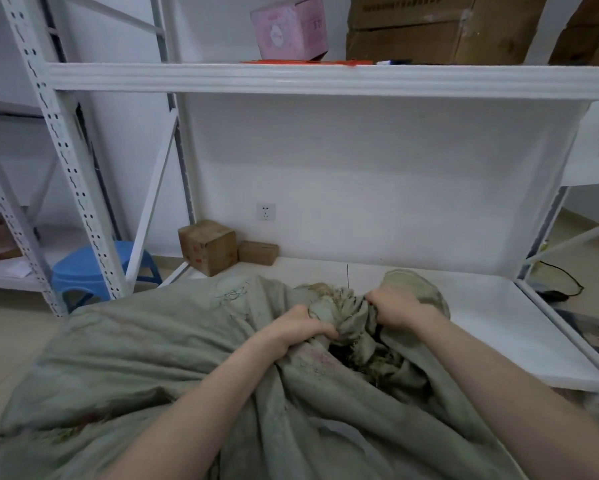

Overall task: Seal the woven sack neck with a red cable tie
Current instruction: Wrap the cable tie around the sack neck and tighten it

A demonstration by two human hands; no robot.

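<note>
Item 1. Woven sack: grey-green, soft and creased, with faded reddish marks. It fills the view from 6 to 9 o'clock and lies partly on the floor, its top end reaching onto the lower shelf.

Item 2. Sack neck: cloth gathered into a bunched, frayed knot just below the centre of the view, held between the two hands. A dark opening shows at the neck's 6 o'clock.

Item 3. Left hand: at the neck's 9 o'clock, fingers curled tight around a fistful of the gathered cloth, forearm bare.

Item 4. Right hand: at the neck's 3 o'clock, fingers curled into the cloth and gripping it, knuckles up. A fold of the sack stands just behind it.

Item 5. Upper shelf: white metal, at 12 o'clock. It carries a pink box, a large brown carton, and thin red strips lying flat along the front edge. Whether they are cable ties cannot be told.

Item 6. Two small cardboard boxes, side by side on the lower shelf against the wall, at the neck's 11 o'clock.

Item 7. Wall socket: white, just above the boxes.

Item 8. Blue stool: plastic, at 9 o'clock, behind the rack upright.

Item 9. Black cable: on the floor at 3 o'clock.
</note>
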